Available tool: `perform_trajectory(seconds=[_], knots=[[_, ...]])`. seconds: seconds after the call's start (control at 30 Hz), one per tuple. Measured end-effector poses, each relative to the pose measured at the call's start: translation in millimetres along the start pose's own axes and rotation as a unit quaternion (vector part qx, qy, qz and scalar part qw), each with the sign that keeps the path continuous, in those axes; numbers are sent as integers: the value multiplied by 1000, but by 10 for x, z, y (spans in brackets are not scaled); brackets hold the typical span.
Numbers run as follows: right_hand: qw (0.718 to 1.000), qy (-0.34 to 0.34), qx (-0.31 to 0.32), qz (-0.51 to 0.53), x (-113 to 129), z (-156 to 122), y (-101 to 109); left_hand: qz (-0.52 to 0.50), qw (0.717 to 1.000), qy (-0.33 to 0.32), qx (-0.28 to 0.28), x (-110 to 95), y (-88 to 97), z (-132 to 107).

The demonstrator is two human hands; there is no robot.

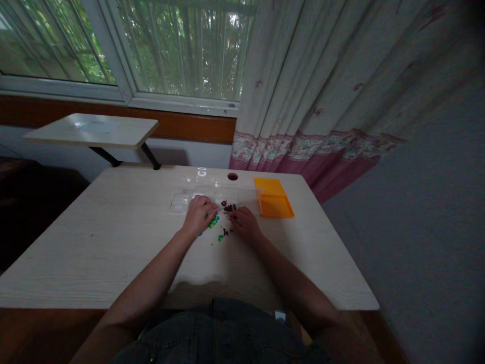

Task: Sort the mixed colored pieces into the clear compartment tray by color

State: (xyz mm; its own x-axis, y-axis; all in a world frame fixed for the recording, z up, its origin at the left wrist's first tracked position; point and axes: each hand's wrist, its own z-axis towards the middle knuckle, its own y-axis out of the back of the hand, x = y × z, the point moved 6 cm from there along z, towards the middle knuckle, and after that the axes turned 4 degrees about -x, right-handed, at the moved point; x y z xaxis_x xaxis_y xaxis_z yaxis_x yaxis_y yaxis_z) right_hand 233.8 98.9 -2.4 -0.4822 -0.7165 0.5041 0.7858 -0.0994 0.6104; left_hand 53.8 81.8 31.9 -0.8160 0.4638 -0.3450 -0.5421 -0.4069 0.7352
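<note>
My left hand [198, 214] rests low over the table, its fingers drawn together by a small heap of green and blue pieces [213, 221]. Whatever lies between those fingertips is too small to name. Across from it, my right hand [246, 224] is closed in a pinch beside a cluster of dark brown pieces [229, 208]; its fingertips hide what they grip. A few loose green pieces [220, 237] and dark pieces [226, 232] are scattered nearer to me. Behind both hands stands a clear plastic case [178, 202], partly hidden by my left hand.
An orange box [276, 206] lies with its lid open at the right of the clear case. The pale table [125, 242] has a round hole [232, 176] near its back edge. A raised shelf [125, 139] is at back left; a curtain [288, 126] hangs behind.
</note>
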Motion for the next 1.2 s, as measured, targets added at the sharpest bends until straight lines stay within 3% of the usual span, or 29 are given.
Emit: perform_trajectory(seconds=[0.13,0.33,1.2], knots=[[998,-35,-42,-18,-11,34,133,-58,987,-101,114,-208,-43,-49],[995,-72,-68,-15,-72,29,195,-89,967,-131,202,-325,-108,-127],[995,-66,-69,-20,-87,17,165,-46,958,-141,245,-349,-205,-176]])
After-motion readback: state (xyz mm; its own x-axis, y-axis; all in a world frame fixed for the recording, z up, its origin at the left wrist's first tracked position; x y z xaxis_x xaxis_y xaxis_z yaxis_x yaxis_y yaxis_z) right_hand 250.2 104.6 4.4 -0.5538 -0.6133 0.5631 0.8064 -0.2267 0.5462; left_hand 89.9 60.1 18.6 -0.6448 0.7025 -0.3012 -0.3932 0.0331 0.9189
